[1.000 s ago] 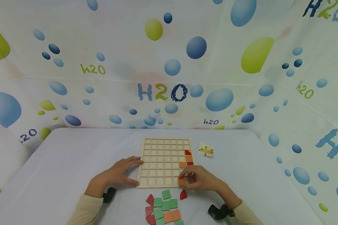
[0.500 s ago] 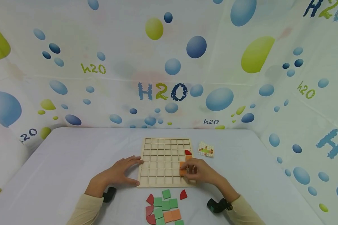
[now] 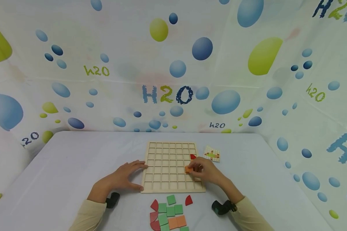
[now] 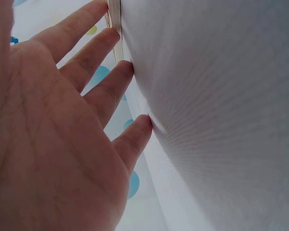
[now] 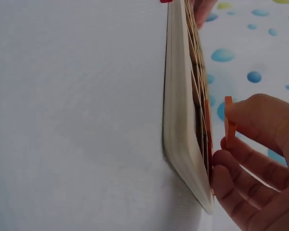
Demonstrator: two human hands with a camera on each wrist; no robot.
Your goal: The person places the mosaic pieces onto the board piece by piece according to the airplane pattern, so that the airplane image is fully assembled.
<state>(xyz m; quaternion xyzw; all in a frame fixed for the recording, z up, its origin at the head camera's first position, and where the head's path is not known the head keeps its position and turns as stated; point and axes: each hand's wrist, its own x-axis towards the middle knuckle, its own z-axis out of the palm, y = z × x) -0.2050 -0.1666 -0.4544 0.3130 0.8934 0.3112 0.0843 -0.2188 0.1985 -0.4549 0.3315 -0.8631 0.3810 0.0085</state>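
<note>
A wooden grid board (image 3: 164, 176) lies on the white-covered table. My left hand (image 3: 120, 177) rests at its left edge, fingers spread and thumb near the front corner; in the left wrist view the straight fingers (image 4: 106, 96) touch the board's side and the cloth. Over the board's right part, my right hand (image 3: 205, 168) pinches a thin orange square tile (image 5: 229, 130) between thumb and finger. The right wrist view has that tile raised just off the grid, on edge to the camera. A red quarter-round tile (image 3: 192, 157) sits in the right column; tiles under the right hand are mostly hidden.
In front of the board lie loose tiles: several green squares (image 3: 170, 211), orange squares (image 3: 181, 221) and red quarter-rounds (image 3: 154, 205). One red quarter-round (image 3: 189, 200) lies apart. A small pattern card (image 3: 212, 154) lies right of the board. Patterned cloth walls (image 3: 127, 77) surround the table.
My right hand has carried the orange tile from the board's front edge away from me, up the right side, now covering tiles there. My left hand has stayed in place.
</note>
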